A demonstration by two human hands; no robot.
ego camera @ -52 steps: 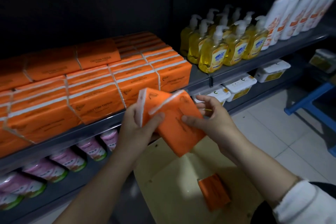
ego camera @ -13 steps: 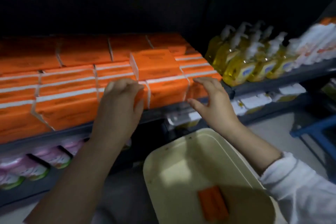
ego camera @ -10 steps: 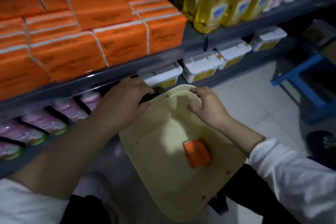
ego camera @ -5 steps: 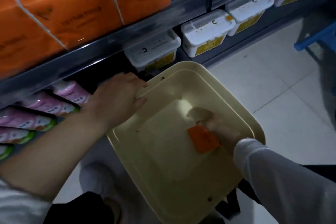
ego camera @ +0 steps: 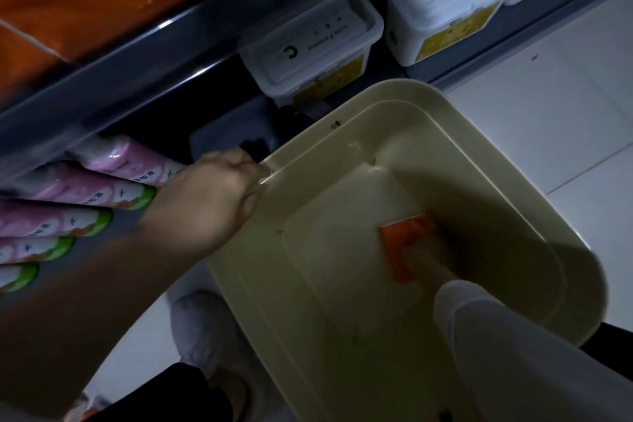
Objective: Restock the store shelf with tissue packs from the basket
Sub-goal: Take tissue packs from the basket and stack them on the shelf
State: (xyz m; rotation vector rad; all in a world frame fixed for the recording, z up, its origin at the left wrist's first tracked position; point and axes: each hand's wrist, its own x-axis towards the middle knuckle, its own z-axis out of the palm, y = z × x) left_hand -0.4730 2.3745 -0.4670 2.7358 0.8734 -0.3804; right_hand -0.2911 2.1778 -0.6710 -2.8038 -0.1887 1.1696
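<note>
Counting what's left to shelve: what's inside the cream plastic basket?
One small orange tissue pack lies on the floor of the cream plastic basket, the right hand on it. The white sleeve hides the near floor, so more could lie there.

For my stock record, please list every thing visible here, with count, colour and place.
cream plastic basket: one, cream, centre, below the shelves
small orange tissue pack: one, orange, inside the basket
large orange tissue packs: at least two, orange, upper shelf
white lidded plastic boxes: three, yellow labels, lower shelf
pink-and-green pouches: at least four, lower shelf, left
grey metal shelf edge: one, grey, upper left
left grip: one, holds the basket rim
right grip: one, shadowed, on the small pack
</note>
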